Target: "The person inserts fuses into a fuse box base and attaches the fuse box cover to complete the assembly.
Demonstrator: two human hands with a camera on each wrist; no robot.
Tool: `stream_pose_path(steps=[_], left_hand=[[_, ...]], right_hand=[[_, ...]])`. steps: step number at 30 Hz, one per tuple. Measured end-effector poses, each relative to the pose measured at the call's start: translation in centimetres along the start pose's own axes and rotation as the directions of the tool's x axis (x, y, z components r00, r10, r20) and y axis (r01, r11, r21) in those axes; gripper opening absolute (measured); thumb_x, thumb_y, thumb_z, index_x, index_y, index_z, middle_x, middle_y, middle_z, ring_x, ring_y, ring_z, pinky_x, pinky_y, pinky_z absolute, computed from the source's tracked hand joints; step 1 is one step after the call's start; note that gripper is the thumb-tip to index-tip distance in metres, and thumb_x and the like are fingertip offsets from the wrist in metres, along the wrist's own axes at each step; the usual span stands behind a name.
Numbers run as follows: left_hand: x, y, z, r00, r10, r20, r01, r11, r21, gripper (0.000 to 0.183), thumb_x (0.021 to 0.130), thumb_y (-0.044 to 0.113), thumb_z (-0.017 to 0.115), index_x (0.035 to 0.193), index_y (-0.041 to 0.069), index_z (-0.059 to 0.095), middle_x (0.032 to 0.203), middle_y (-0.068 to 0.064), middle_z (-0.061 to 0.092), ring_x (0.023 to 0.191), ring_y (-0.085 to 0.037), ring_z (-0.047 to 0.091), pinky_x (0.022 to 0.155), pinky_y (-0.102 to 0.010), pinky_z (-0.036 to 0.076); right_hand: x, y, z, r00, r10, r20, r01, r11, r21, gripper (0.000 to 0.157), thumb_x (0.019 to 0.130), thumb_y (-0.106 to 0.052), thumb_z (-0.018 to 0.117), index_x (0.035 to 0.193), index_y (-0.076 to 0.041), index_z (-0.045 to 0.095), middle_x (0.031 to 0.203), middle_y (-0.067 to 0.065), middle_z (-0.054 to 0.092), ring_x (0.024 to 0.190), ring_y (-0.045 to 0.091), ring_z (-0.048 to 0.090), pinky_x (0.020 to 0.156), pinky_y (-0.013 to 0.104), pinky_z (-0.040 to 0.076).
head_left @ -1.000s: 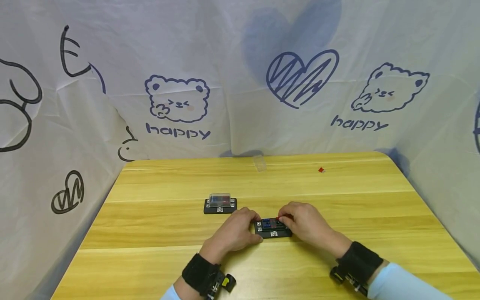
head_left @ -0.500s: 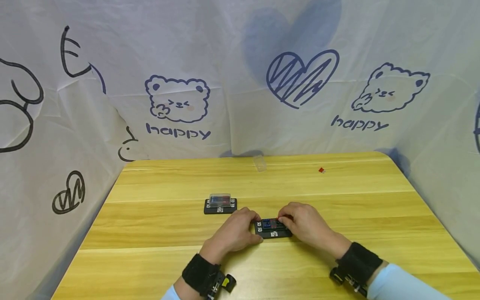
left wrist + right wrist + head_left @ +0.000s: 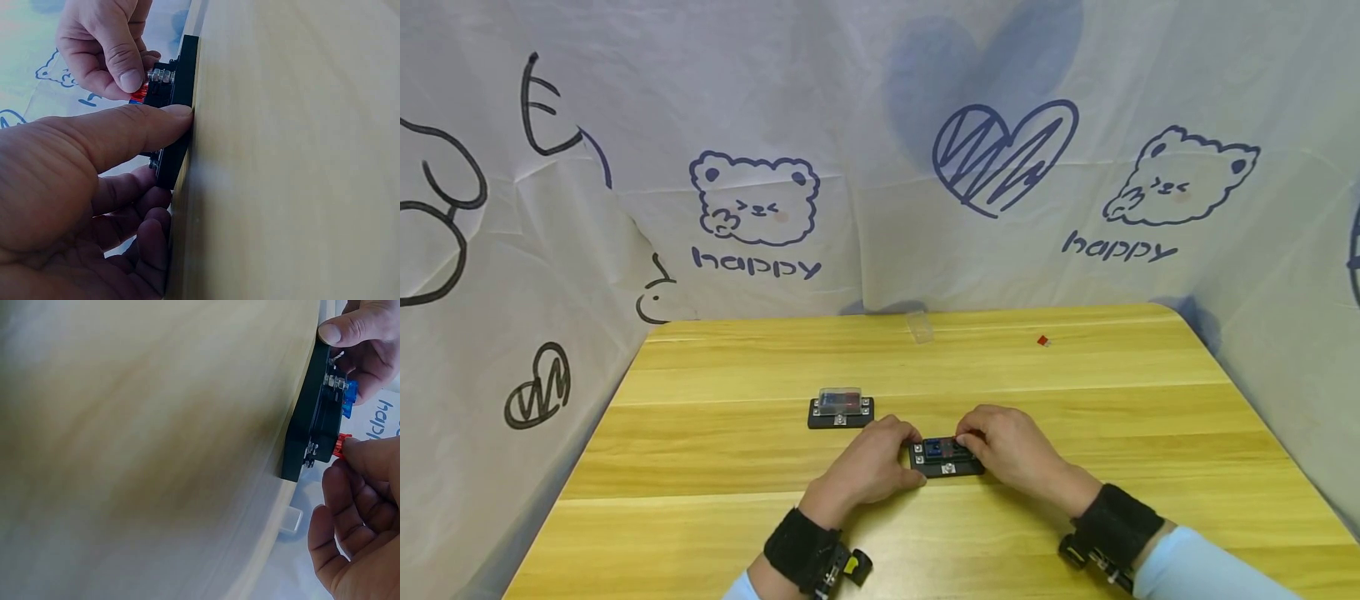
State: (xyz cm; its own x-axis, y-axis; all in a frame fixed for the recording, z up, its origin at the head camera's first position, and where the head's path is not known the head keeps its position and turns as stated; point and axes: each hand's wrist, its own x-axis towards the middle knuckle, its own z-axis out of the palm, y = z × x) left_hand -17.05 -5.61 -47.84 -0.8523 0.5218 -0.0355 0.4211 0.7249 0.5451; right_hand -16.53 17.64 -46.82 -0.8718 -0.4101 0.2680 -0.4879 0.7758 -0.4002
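Observation:
A black fuse block (image 3: 948, 468) with metal screw terminals lies flat on the wooden table, its cover off. My left hand (image 3: 874, 462) grips its left end, thumb on the near edge and fingers behind. Blue fuses (image 3: 351, 391) sit in the block's left part. Over the right part, my right hand (image 3: 1017, 446) pinches a red fuse (image 3: 340, 445) between thumb and forefinger, right at the top of the block. In the left wrist view the red fuse (image 3: 139, 94) shows beneath the right thumb.
Behind and left stands a second fuse block (image 3: 840, 412) under a clear cover. Toward the table's back edge lie a loose clear cover (image 3: 919, 327) and a loose red fuse (image 3: 1043, 341). White cloth (image 3: 880, 167) with drawings hangs around the table (image 3: 700, 450).
The red fuse at my right fingertips shows less in the head view now, with the fingertips close on the block. Both hands hold almost the same position.

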Motion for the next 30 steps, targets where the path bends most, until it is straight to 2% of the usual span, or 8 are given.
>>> stream_pose_path(steps=[9,17,30], left_hand=[[0.03,0.00,0.07,1.000,-0.002,-0.001,0.002,1.000,-0.009,0.051,0.072,0.035,0.081,0.115,0.014,0.064,0.106,0.001,0.059,0.095,-0.015,0.053,0.089,-0.034,0.048],[0.02,0.04,0.03,1.000,-0.001,-0.003,0.001,1.000,-0.011,0.052,0.072,0.035,0.082,0.115,0.013,0.064,0.106,0.001,0.059,0.094,-0.014,0.053,0.089,-0.034,0.048],[-0.02,0.09,-0.01,1.000,0.000,0.002,0.000,1.000,-0.008,0.051,0.072,0.035,0.081,0.115,0.013,0.064,0.106,0.001,0.059,0.095,-0.015,0.052,0.089,-0.034,0.048]], right_hand=[[0.07,0.09,-0.06,1.000,-0.011,0.010,0.011,1.000,0.004,0.004,0.088,-0.022,0.071,0.088,-0.018,0.073,0.084,-0.011,0.067,0.077,0.005,0.060,0.070,0.031,0.053],[0.26,0.02,-0.06,0.999,-0.026,0.029,0.027,0.999,-0.033,0.004,0.087,-0.022,0.071,0.089,-0.018,0.073,0.084,-0.010,0.066,0.077,0.006,0.059,0.070,0.031,0.053],[0.12,-0.01,-0.09,0.999,-0.013,0.030,0.014,1.000,-0.027,0.004,0.087,-0.021,0.071,0.089,-0.018,0.073,0.084,-0.010,0.067,0.078,0.007,0.060,0.070,0.031,0.053]])
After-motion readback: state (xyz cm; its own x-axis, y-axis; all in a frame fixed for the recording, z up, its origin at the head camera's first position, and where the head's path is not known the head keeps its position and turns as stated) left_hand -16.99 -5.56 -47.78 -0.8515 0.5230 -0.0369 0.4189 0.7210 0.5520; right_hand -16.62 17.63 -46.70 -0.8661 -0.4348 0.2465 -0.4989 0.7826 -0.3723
